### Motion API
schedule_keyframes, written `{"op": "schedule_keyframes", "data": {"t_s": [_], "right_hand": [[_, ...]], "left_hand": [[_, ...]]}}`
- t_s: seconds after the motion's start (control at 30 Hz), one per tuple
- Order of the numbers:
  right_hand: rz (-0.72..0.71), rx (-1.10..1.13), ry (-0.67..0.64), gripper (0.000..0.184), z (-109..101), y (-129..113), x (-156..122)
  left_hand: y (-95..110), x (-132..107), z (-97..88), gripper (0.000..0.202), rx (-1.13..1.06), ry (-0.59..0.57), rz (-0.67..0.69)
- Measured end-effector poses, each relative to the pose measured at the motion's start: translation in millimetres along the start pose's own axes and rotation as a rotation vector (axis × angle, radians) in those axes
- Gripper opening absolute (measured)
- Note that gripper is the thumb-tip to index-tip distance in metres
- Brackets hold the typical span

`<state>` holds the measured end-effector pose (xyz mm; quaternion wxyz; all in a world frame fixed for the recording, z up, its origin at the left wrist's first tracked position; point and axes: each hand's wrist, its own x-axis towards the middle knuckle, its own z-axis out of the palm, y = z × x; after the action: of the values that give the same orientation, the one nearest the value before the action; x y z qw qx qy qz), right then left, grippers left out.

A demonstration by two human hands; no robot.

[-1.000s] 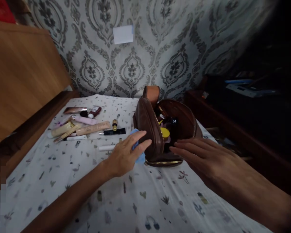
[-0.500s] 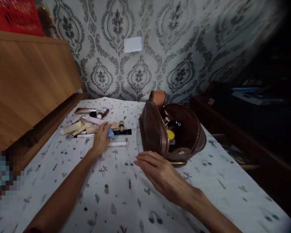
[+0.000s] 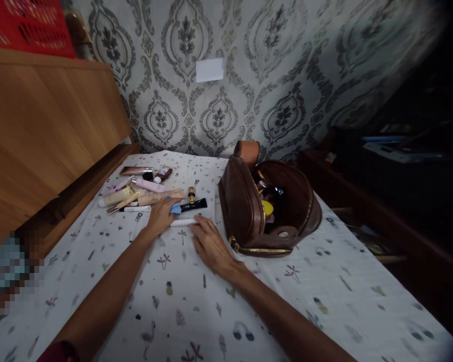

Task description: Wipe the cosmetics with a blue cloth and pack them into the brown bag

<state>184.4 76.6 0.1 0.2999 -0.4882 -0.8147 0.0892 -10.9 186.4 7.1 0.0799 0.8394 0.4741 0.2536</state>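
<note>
My left hand (image 3: pixel 161 217) rests by a cluster of cosmetics, its fingers closed on a small light-blue piece (image 3: pixel 175 208) that looks like cloth. My right hand (image 3: pixel 212 247) reaches in from the right with fingers stretched out. Its fingertips touch and cover the right end of a slim white tube (image 3: pixel 181 221) lying on the sheet. Just beyond the blue piece are a black tube (image 3: pixel 196 204) and a small black-and-gold bottle (image 3: pixel 191 194). A beige tube (image 3: pixel 169 194) and a pink tube (image 3: pixel 149 185) lie behind my left hand.
An unzipped brown leather bag (image 3: pixel 238 201) stands to the right, with a yellow round item (image 3: pixel 267 208) among things inside. A wooden cabinet (image 3: pixel 56 115) with a red basket (image 3: pixel 33 25) borders the left. Patterned wallpaper (image 3: pixel 219 115) is at the back.
My right hand has moved left and away from me, from in front of the bag to the white tube's end. My left hand stays by the light-blue piece.
</note>
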Motion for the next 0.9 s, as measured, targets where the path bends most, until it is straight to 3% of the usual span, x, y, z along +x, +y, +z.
{"op": "schedule_keyframes", "data": {"t_s": [0.23,0.57,0.73,0.9], "right_hand": [[-0.01,-0.033,0.019,0.034,8.6,6.5,-4.4],[0.059,-0.003,0.035,0.05,12.5,10.9,-4.7],[0.053,0.077,0.107,0.052,8.7,12.2,-4.7],[0.024,0.152,0.126,0.063,3.1,9.9,-3.1]], "left_hand": [[-2.0,5.4,2.7,0.029,-0.041,-0.057,-0.02],[5.4,4.0,-14.5,0.031,-0.106,-0.12,0.002],[21.0,4.6,-24.2,0.025,-0.107,-0.108,-0.044],[54.4,2.4,-28.9,0.018,-0.17,-0.108,-0.084]]}}
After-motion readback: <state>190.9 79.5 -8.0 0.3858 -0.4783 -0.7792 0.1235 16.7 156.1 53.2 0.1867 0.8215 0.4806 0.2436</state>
